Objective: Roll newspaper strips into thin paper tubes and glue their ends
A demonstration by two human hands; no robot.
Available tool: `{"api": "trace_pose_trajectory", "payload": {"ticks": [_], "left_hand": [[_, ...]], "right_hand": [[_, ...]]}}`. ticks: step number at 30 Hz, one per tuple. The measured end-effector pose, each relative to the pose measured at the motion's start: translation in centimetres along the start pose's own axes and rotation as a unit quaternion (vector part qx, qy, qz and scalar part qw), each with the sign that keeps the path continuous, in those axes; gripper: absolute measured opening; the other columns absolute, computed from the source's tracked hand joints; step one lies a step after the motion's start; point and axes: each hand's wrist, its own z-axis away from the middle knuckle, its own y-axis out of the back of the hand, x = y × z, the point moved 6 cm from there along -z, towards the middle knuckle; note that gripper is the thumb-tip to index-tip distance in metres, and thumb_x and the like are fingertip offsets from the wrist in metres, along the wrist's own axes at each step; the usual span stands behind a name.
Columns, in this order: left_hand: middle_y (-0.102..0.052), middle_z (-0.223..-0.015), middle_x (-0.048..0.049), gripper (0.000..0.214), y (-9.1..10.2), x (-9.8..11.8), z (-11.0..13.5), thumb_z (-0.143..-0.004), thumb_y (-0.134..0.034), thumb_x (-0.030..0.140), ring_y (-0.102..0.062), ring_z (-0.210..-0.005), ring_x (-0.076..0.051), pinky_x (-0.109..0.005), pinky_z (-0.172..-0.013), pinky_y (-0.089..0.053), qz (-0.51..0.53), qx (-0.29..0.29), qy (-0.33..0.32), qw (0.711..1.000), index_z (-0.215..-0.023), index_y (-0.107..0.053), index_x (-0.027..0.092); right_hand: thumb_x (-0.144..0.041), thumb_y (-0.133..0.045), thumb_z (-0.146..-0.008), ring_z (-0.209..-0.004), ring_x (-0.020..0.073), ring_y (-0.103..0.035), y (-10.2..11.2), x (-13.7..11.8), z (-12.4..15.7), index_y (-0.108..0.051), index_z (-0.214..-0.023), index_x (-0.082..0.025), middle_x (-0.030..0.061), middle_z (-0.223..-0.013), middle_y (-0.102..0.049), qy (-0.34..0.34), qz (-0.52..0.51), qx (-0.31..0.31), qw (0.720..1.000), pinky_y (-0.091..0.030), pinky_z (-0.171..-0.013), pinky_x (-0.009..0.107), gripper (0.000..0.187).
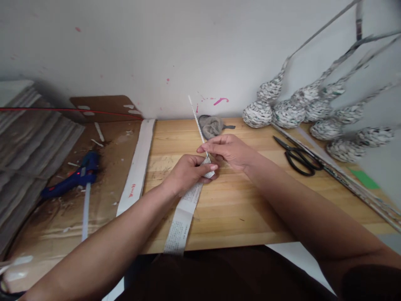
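Observation:
A long newspaper strip (pixel 179 225) runs from the table's front edge up into my hands, and its far part is rolled into a thin, slanting paper tube. My left hand (pixel 196 171) is closed on the flat part of the strip, thumb on top. Just above it, my right hand (pixel 224 150) pinches the rolled part between thumb and fingers. The thin end of the tube points away toward the wall. Behind the hands lies a crumpled grey-brown cloth (pixel 213 126) with a dark edge.
Black-handled scissors (pixel 300 158) lie to the right beside long paper rods (pixel 347 184). Woven paper gourds (pixel 288 113) stand along the wall. At left are a blue glue gun (pixel 84 171) on cardboard, stacked paper (pixel 28 150) and a long white paper strip (pixel 138 163).

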Motion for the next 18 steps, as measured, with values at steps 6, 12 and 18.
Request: {"api": "trace_pose_trajectory", "payload": {"ticks": [6,12,18], "left_hand": [[-0.073,-0.078,-0.007,0.028,0.16,-0.39,-0.01,-0.072,-0.077,0.038,-0.067,-0.075,-0.015,-0.029,-0.073,-0.056,-0.037,0.015,0.005,0.999,-0.079,-0.073,0.012],[-0.073,-0.079,-0.008,0.028,0.24,-0.4,-0.16,-0.073,-0.076,0.04,-0.068,-0.077,-0.016,-0.032,-0.077,-0.057,-0.031,-0.004,-0.003,1.0,-0.078,-0.073,0.013],[-0.074,-0.08,-0.0082,0.028,-0.04,-0.08,0.12,-0.074,-0.075,0.04,-0.067,-0.075,-0.015,-0.03,-0.077,-0.056,-0.048,-0.014,0.007,0.999,-0.077,-0.074,0.013]], "right_hand": [[-0.039,-0.085,-0.058,-0.048,0.0055,-0.035,0.36,-0.31,-0.02,-0.07,-0.068,-0.012,-0.006,-0.049,-0.048,-0.001,-0.009,0.065,0.998,-0.025,-0.046,0.024,0.033],[-0.044,-0.08,-0.066,-0.047,0.0053,-0.036,-0.46,-0.43,0.22,-0.073,-0.081,-0.012,-0.0046,-0.052,-0.052,-0.017,0.016,-0.024,0.999,-0.023,-0.044,0.023,0.036],[-0.038,-0.086,-0.058,-0.044,0.0038,-0.032,0.27,-0.72,0.29,-0.061,-0.063,-0.014,-0.0076,-0.048,-0.044,0.002,-0.025,0.042,0.999,-0.02,-0.042,0.022,0.035]]}}
